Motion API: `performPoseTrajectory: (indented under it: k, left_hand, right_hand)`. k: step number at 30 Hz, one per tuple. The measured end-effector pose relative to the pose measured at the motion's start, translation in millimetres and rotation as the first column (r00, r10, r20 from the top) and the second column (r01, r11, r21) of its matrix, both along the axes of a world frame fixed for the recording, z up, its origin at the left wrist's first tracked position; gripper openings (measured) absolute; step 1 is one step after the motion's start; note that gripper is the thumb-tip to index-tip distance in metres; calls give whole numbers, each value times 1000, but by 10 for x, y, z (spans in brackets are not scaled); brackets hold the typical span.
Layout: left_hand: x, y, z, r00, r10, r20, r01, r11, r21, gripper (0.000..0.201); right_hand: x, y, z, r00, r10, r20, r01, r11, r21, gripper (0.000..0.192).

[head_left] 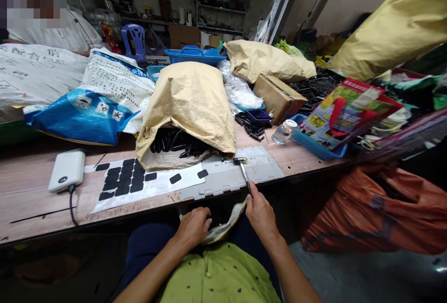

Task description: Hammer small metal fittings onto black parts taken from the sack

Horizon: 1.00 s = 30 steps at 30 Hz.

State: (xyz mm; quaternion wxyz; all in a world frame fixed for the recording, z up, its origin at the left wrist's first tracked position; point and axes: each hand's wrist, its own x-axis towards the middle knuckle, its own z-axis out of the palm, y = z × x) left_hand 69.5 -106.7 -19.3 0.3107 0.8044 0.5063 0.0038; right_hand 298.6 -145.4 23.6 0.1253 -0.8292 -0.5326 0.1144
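In my right hand (260, 211) is a small hammer (243, 172) with a black-and-yellow head, a metal shaft and a dark handle. Its head rests on or just above the grey plate (226, 177) at the table's front edge. My left hand (196, 224) is closed over my lap, its fingertips partly hidden, so what it holds does not show. Between my hands a pale cloth or sack edge (228, 224) lies open across my lap. In front, a tan sack (195, 93) lies with its mouth toward me, full of black pen-like pieces (179, 142).
A white sheet with black rounded squares (122, 177) and a white power bank (67, 170) with a cable lie left. To the right are a clear jar (284, 131), a blue tray (319, 149), a cardboard box (275, 98) and an orange sack (370, 214). A person sits at far left.
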Motion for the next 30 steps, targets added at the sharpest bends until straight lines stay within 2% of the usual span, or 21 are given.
performPoseTrajectory:
  k: [2,3,5,7,9,10,12,14,16,17,21,22,23,25,26,28,30]
  left_hand:
    - [15,110,227,988,10,154,-14,1000,22,20]
    - [20,213,341,973,49,226,-61,997,50,23]
    - [14,509,533,916,181,358,-249,956,153,25]
    - [-12,880,651,852,328,409,-460,842,282,26]
    - [-48,1247,694,813,432,390,-571,723,389,31]
    - [-65,1406,694,805,469,363,-591,687,422,35]
    - [-93,1646,672,815,508,278,-578,690,436,39]
    - [-121,1776,641,837,512,194,-544,735,405,36]
    - [-167,1806,615,842,516,156,-533,755,382,31]
    - [-199,1787,604,834,528,161,-546,745,383,30]
    - [-320,1510,558,774,551,312,-633,656,412,29]
    - [-323,1403,544,783,504,364,-621,671,406,28]
    - [-308,1291,529,808,425,408,-576,715,397,26]
    - [-224,1085,498,874,208,439,-393,834,387,21]
    - [-162,1005,483,899,105,426,-286,876,388,19]
    - [-29,908,452,932,-9,363,-141,912,385,17]
    - [76,893,423,950,-18,311,-106,920,377,17]
  right_hand:
    - [1,0,-5,1000,2,-1,-2,1000,6,54]
    - [1,1,-5,1000,2,-1,-2,1000,6,54]
    - [-1,4,-1,1000,-3,0,3,1000,3,54]
    - [-5,8,8,1000,-8,1,8,1000,-1,54]
    - [-8,11,16,1000,-11,-1,11,1000,-6,54]
    - [-9,12,20,1000,-11,-3,11,1000,-7,54]
    - [-9,12,25,1000,-13,-6,13,1000,-12,54]
    - [-9,11,27,1000,-14,-10,14,1000,-16,55]
    - [-9,10,28,1000,-13,-17,12,1000,-14,55]
    - [-10,9,29,1000,-12,-22,11,1000,-10,55]
    - [-11,7,27,999,-10,-39,10,1000,4,55]
    - [-10,6,26,999,-10,-42,10,1000,5,55]
    - [-10,5,25,999,-11,-44,11,1000,5,55]
    - [-10,2,26,999,-13,-50,14,1000,8,55]
    - [-10,0,26,998,-15,-55,16,1000,12,55]
    - [-10,-5,27,998,-20,-68,22,999,27,56]
    - [-5,-6,17,996,-14,-87,19,998,54,56]
